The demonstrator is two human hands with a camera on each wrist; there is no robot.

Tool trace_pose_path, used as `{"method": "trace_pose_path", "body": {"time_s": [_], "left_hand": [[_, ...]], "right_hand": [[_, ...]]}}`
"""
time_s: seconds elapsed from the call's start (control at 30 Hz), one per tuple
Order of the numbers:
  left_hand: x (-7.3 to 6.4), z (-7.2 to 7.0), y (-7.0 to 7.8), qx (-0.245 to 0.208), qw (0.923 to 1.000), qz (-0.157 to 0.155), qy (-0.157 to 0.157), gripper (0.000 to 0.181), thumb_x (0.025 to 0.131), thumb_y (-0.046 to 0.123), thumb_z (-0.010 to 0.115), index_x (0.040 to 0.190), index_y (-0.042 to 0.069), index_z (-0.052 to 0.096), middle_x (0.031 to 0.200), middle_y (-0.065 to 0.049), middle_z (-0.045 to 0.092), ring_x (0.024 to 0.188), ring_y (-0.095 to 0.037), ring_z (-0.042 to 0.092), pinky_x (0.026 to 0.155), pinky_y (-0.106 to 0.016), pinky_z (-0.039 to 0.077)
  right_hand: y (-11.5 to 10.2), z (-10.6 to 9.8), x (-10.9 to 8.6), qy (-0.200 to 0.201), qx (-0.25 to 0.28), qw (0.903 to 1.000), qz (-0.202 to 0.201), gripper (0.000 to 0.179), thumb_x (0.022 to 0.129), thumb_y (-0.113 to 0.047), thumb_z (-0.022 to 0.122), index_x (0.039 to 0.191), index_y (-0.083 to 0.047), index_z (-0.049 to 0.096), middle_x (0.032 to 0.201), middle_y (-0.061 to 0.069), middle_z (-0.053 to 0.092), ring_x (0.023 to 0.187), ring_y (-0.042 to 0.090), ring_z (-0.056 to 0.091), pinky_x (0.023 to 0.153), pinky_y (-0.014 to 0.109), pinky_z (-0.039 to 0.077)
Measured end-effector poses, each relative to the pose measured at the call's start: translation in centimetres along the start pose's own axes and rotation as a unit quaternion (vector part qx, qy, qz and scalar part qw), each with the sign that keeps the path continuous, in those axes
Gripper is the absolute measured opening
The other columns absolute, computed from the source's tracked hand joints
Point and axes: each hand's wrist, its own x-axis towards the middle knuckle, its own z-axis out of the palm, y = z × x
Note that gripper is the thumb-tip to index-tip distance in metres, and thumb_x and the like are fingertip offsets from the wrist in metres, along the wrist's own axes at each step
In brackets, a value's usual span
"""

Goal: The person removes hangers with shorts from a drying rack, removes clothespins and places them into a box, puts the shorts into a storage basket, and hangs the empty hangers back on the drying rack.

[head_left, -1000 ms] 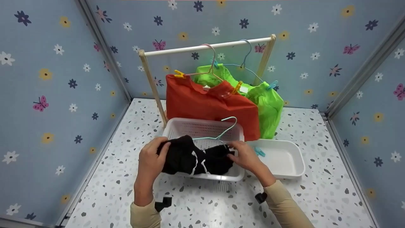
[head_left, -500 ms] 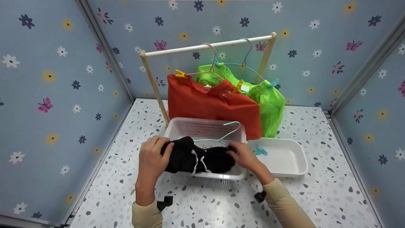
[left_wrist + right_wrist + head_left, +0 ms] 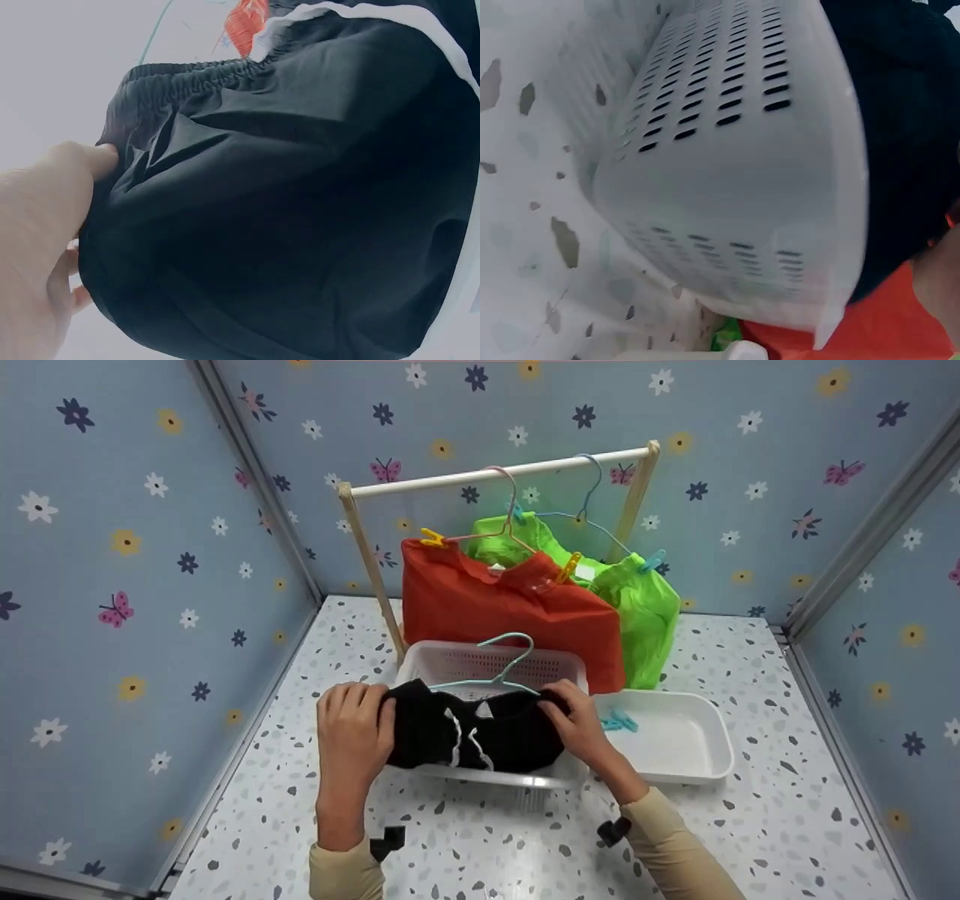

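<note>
Black shorts [image 3: 420, 727] with an elastic waistband and white drawstring ends are held stretched over the white basket [image 3: 559, 781]. A mint-green hanger [image 3: 501, 679] stands up from the waistband, its hook upright and its lower part hidden by the cloth. My left hand [image 3: 352, 731] grips the left side of the waist, thumb in front, as the left wrist view shows. With thumb and fingers my right hand [image 3: 581, 721] pinches the right end of the waistband, near the hanger's right arm. In the right wrist view, the shorts [image 3: 904, 135] overhang the basket's rim.
Behind the basket, a rack [image 3: 457, 478] carries a red garment [image 3: 510, 607] and a green garment [image 3: 652, 607] on clipped hangers. To the right stands a white tray [image 3: 690, 735] with blue clothespins [image 3: 621, 721]. Patterned walls enclose the speckled table [image 3: 795, 780].
The hanger has shifted left and turned more upright, and its right arm now lies by my right hand. The waistband is pulled straighter between both hands, which keep their grip.
</note>
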Motion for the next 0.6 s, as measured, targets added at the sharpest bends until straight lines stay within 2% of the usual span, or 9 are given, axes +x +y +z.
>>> {"method": "trace_pose_path", "body": {"time_s": [0.07,0.2,0.3,0.43,0.6], "left_hand": [[-0.1,0.0,0.0,-0.007,1.0000,-0.001,-0.004,0.013,0.095,0.016,0.060,0.093,0.005,0.065,0.087,-0.011,0.061,0.089,-0.033,0.055,0.091,-0.048,0.038],[0.0,0.4,0.6,-0.022,0.9996,0.002,-0.020,0.014,0.096,0.017,0.059,0.097,0.004,0.065,0.089,-0.010,0.062,0.087,-0.031,0.058,0.086,-0.045,0.042],[0.2,1.0,1.2,-0.033,0.9990,0.010,-0.029,0.014,0.096,0.016,0.060,0.098,0.004,0.066,0.090,-0.009,0.062,0.086,-0.030,0.060,0.080,-0.044,0.044],[0.5,2.0,2.3,-0.052,0.9974,0.024,-0.044,0.014,0.097,0.018,0.059,0.100,0.006,0.065,0.089,-0.007,0.062,0.083,-0.028,0.061,0.075,-0.043,0.044],[0.7,3.3,3.3,-0.072,0.9956,0.040,-0.044,0.012,0.098,0.018,0.059,0.099,0.007,0.064,0.091,-0.006,0.063,0.078,-0.027,0.057,0.066,-0.041,0.044]], "right_hand": [[-0.9,-0.2,0.8,0.017,-0.003,0.9997,-0.017,0.018,0.079,0.019,0.068,0.095,0.010,0.064,0.087,0.017,0.063,0.082,0.027,0.060,0.079,0.024,0.047],[-0.4,-0.6,1.2,0.038,-0.022,0.9983,-0.038,0.022,0.075,0.019,0.071,0.094,0.008,0.066,0.086,0.015,0.064,0.080,0.026,0.061,0.078,0.024,0.046],[0.2,-0.8,1.2,0.033,-0.050,0.9967,-0.056,0.026,0.074,0.015,0.075,0.096,0.003,0.069,0.088,0.012,0.064,0.081,0.024,0.062,0.077,0.024,0.047],[-0.1,-1.0,1.3,0.014,-0.072,0.9944,-0.076,0.025,0.076,0.010,0.077,0.098,0.000,0.069,0.091,0.008,0.064,0.082,0.021,0.062,0.075,0.027,0.049],[-1.1,-1.0,1.5,-0.012,-0.082,0.9944,-0.066,0.018,0.083,0.001,0.075,0.100,-0.002,0.069,0.093,0.005,0.062,0.086,0.019,0.060,0.076,0.028,0.048]]}}
